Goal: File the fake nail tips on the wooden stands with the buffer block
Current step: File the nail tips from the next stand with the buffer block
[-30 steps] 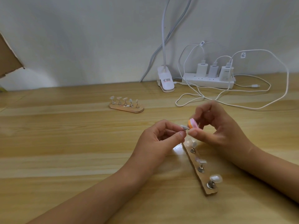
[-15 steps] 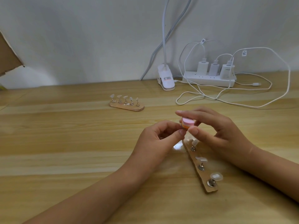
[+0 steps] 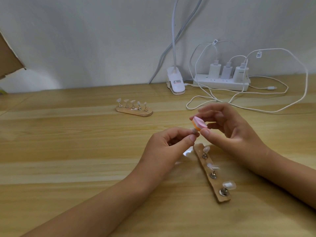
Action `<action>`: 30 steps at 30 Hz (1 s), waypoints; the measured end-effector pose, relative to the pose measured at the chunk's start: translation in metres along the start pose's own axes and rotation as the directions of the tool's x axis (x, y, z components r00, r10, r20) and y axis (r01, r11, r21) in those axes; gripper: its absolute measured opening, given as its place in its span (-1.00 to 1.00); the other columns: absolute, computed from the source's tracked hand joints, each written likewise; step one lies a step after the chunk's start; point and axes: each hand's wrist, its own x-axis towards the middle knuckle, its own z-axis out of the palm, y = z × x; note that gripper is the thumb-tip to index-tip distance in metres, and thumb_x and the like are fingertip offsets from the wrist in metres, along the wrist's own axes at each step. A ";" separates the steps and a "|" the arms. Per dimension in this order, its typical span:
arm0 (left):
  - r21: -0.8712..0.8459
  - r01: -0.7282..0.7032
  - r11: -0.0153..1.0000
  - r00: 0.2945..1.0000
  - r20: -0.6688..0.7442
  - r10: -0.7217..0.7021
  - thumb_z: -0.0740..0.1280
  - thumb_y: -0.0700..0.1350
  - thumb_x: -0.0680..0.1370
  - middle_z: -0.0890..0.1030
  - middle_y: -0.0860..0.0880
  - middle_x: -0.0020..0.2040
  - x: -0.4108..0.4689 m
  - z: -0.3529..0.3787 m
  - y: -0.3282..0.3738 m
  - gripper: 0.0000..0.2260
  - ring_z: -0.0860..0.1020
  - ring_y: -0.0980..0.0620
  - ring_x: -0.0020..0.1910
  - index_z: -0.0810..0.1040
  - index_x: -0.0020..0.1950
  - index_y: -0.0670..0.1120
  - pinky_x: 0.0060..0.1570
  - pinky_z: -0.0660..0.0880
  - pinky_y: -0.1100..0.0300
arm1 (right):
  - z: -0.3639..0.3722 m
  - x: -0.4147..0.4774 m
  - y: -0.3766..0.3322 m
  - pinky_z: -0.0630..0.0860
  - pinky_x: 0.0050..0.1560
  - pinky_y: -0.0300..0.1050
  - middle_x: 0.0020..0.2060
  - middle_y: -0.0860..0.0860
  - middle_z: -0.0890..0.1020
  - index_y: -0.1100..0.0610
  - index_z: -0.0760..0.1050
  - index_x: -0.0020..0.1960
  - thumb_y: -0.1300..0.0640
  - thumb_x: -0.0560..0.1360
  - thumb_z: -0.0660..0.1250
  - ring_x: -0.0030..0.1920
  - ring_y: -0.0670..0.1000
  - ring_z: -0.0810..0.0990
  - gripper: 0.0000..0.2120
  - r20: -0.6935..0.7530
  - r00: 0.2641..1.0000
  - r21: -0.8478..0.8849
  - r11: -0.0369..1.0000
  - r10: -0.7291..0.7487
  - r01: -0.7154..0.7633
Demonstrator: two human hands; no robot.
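Note:
My left hand [image 3: 168, 145] pinches a small metal peg carrying a clear nail tip [image 3: 194, 130] between thumb and forefinger, lifted off the table. My right hand [image 3: 230, 130] holds the pink and orange buffer block [image 3: 199, 124] between thumb and fingers, its lower edge against that tip. Just below lies a wooden stand [image 3: 207, 175] running toward me, with three clear tips on metal pegs. A second wooden stand [image 3: 134, 111] with several tips sits farther back on the table.
A white clip lamp base [image 3: 176, 82] and a white power strip [image 3: 220, 83] with three chargers stand at the wall. White cables [image 3: 256, 108] loop over the table behind my right hand. A cardboard edge [image 3: 8, 60] shows at the far left.
My right hand has turned the buffer block so its pink face shows and shifted it slightly upward over the tip. My left hand keeps its pinch on the peg.

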 end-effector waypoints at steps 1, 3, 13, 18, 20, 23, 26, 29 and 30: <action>0.000 -0.001 1.000 1.000 0.004 0.001 0.42 -0.16 0.52 0.68 0.17 -0.23 0.000 0.000 0.000 -0.90 0.61 0.31 -0.17 0.70 -0.04 0.01 -0.15 0.45 0.48 | -0.001 0.000 0.000 0.56 0.17 -0.05 0.07 0.05 0.64 0.15 0.45 0.17 0.22 0.44 0.38 0.17 0.04 0.61 -0.69 -0.005 1.000 0.011 1.000 0.004 -0.004; -0.003 0.001 1.000 1.000 0.007 -0.001 0.42 -0.16 0.52 0.68 0.16 -0.23 0.000 0.000 0.000 -0.90 0.61 0.29 -0.18 0.70 -0.06 0.03 -0.15 0.47 0.47 | -0.001 0.000 0.000 0.56 0.17 -0.01 0.07 0.02 0.63 0.16 0.48 0.10 0.22 0.44 0.38 0.17 0.05 0.61 -0.76 -0.002 1.000 -0.005 1.000 0.000 0.000; 0.063 0.020 0.998 0.999 0.028 -0.022 0.39 -0.10 0.55 0.66 0.08 -0.27 0.000 0.000 -0.002 -0.93 0.61 0.22 -0.20 0.68 -0.08 -0.02 -0.18 0.49 0.39 | 0.001 -0.002 -0.001 0.53 0.13 0.06 0.07 -0.03 0.64 0.12 0.52 0.09 0.19 0.47 0.41 0.15 0.06 0.60 -0.79 0.021 0.997 -0.146 0.987 -0.071 0.073; 0.056 0.021 0.998 0.999 0.030 -0.023 0.38 -0.11 0.56 0.65 0.06 -0.28 0.000 0.000 -0.001 -0.91 0.59 0.22 -0.24 0.67 -0.05 -0.08 -0.17 0.48 0.40 | 0.006 -0.003 -0.001 0.50 0.15 -0.01 0.05 -0.06 0.61 0.09 0.51 0.09 0.07 0.50 0.41 0.14 0.04 0.59 -0.80 0.058 0.989 -0.237 0.961 -0.134 0.144; 0.080 0.012 0.997 0.999 0.035 -0.015 0.38 -0.09 0.56 0.64 0.08 -0.30 -0.001 0.000 -0.001 -0.92 0.58 0.24 -0.26 0.66 -0.08 -0.04 -0.20 0.47 0.40 | 0.005 -0.001 0.000 0.49 0.19 0.11 0.01 -0.05 0.62 0.07 0.51 0.05 0.05 0.52 0.44 0.12 0.04 0.59 -0.82 0.008 0.999 -0.177 0.983 -0.049 0.050; 0.063 0.010 0.998 0.999 0.036 -0.013 0.39 -0.09 0.55 0.63 0.09 -0.31 -0.001 0.001 -0.001 -0.92 0.58 0.25 -0.26 0.66 -0.09 -0.06 -0.22 0.47 0.39 | 0.003 -0.004 -0.002 0.49 0.19 0.08 0.04 -0.07 0.61 0.12 0.51 0.07 0.10 0.50 0.43 0.16 0.07 0.58 -0.80 0.040 0.993 -0.202 0.973 -0.110 0.115; 0.067 0.014 0.998 0.999 0.035 -0.016 0.38 -0.07 0.55 0.64 0.10 -0.29 -0.001 0.000 -0.001 -0.91 0.59 0.24 -0.24 0.65 -0.13 0.01 -0.22 0.48 0.37 | 0.004 -0.004 -0.002 0.48 0.21 0.03 0.06 -0.09 0.61 0.11 0.51 0.07 0.09 0.49 0.43 0.18 0.03 0.58 -0.80 0.038 0.994 -0.233 0.967 -0.100 0.106; 0.065 0.006 0.998 1.000 0.025 -0.008 0.39 -0.09 0.56 0.63 0.08 -0.27 0.000 0.000 -0.002 -0.91 0.59 0.21 -0.21 0.64 -0.14 0.01 -0.20 0.49 0.34 | 0.005 -0.004 -0.002 0.47 0.24 0.07 0.07 -0.08 0.64 0.10 0.52 0.06 0.11 0.53 0.43 0.20 0.01 0.58 -0.85 -0.002 0.999 -0.204 0.978 -0.047 0.046; 0.062 0.008 0.998 1.000 0.024 -0.009 0.39 -0.09 0.56 0.63 0.08 -0.27 0.000 0.000 -0.003 -0.92 0.59 0.20 -0.22 0.64 -0.13 0.00 -0.20 0.49 0.35 | 0.006 -0.005 -0.003 0.47 0.25 0.01 0.09 -0.09 0.63 0.10 0.52 0.07 0.11 0.53 0.43 0.22 0.02 0.58 -0.84 0.016 0.996 -0.226 0.970 -0.086 0.087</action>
